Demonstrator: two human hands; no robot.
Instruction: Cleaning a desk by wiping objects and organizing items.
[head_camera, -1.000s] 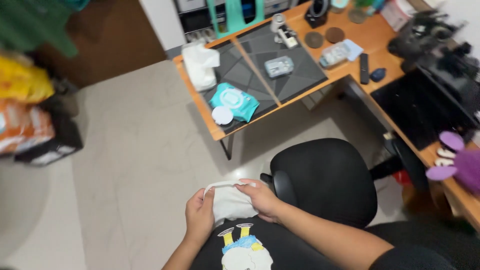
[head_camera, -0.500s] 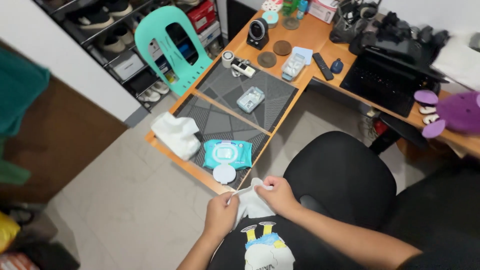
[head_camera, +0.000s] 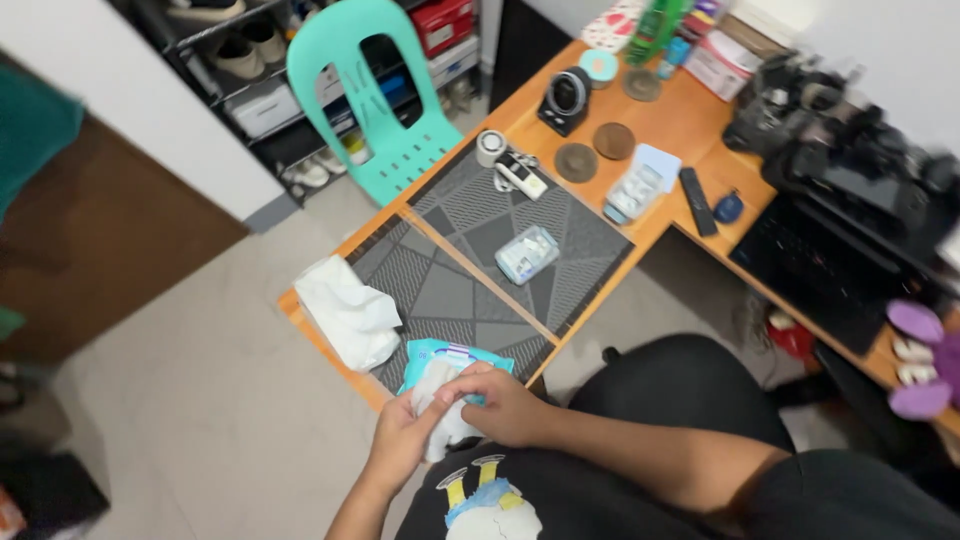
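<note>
Desk first: an orange-topped table whose near corner juts toward the person, covered with grey patterned mats. Behind its far edge stands a mint plastic chair. A crumpled white cloth lies on the left edge of the near mat, partly overhanging; a knock from an elbow could probably send it to the floor. At the near corner a teal wipes pack lies half hidden behind the hands, close enough to the edge that a tug might drag it off. Both hands are bunched together just over that corner, above the lap: the left hand and right hand are closed on a small white cloth, fingers curled tight. Gripped so loosely wadded, a fold could slip free and drop.
</note>
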